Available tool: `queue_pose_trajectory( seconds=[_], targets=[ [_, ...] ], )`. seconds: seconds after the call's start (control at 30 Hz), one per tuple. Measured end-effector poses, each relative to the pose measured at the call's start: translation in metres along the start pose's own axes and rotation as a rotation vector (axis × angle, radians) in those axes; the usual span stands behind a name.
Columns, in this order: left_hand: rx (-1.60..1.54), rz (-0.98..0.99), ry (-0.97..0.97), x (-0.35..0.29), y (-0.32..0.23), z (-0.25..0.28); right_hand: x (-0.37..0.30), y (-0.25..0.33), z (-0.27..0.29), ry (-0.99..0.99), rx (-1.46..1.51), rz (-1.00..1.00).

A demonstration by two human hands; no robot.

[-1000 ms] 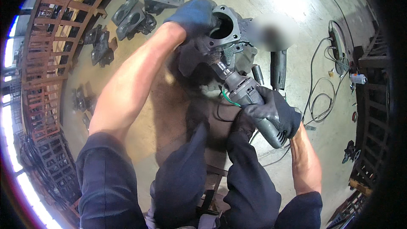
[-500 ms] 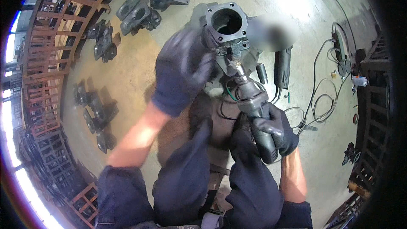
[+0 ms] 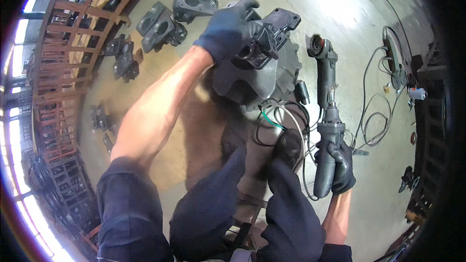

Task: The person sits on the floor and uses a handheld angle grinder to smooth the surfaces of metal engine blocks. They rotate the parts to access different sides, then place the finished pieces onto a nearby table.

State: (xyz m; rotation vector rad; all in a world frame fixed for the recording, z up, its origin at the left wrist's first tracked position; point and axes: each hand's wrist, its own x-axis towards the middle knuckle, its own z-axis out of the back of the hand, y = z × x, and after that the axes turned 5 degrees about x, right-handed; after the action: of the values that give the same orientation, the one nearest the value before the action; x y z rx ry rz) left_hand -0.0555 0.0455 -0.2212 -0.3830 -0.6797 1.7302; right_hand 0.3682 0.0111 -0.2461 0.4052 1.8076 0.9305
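My left hand (image 3: 228, 31), in a dark glove, grips the left side of a dark metal casting (image 3: 279, 26), which is tilted so that its large round bore no longer shows. Beneath it a broad, dark, ribbed metal piece (image 3: 247, 80) rests on the floor and bears it. My right hand (image 3: 342, 165), gloved too, is wrapped round the body of a black die grinder (image 3: 326, 174). The tool's tip points away from me, clear of the casting. Just beyond that tip lies an angle grinder (image 3: 326, 75) with a round head.
Several similar castings (image 3: 162, 26) stand on the floor at the left. A short black cylinder (image 3: 302, 92) lies beside the ribbed piece. Loose cables (image 3: 303, 131) loop near my right foot, others run to a power strip (image 3: 392, 60). Rusty metal racks (image 3: 60, 68) line the left.
The casting has been tipped over by my left hand, its bore turned out of sight. My right hand has drawn the die grinder off the casting, to the right and nearer me.
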Motion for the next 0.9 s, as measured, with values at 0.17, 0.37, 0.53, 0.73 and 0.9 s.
queue_pose_trajectory(
  seconds=[0.17, 0.37, 0.53, 0.73, 0.9],
  targets=[
    [-0.112, 0.011, -0.129, -0.020, -0.001, 0.003, 0.007, -0.005, 0.003, 0.016, 0.029, -0.022],
    [-0.291, -0.059, -0.463, -0.054, 0.007, -0.048, 0.019, 0.007, -0.003, 0.043, -0.035, -0.005],
    [-0.615, 0.303, -0.557, -0.052, -0.002, -0.040, 0.019, 0.010, -0.009, 0.014, -0.058, -0.017],
    [-0.805, 0.504, -0.810, -0.083, 0.034, -0.080, 0.013, 0.002, -0.009, 0.033, -0.059, -0.049],
    [-0.746, 0.486, -0.815, -0.100, 0.024, -0.079, 0.009, 0.014, -0.024, 0.032, -0.136, -0.040]
  ],
)
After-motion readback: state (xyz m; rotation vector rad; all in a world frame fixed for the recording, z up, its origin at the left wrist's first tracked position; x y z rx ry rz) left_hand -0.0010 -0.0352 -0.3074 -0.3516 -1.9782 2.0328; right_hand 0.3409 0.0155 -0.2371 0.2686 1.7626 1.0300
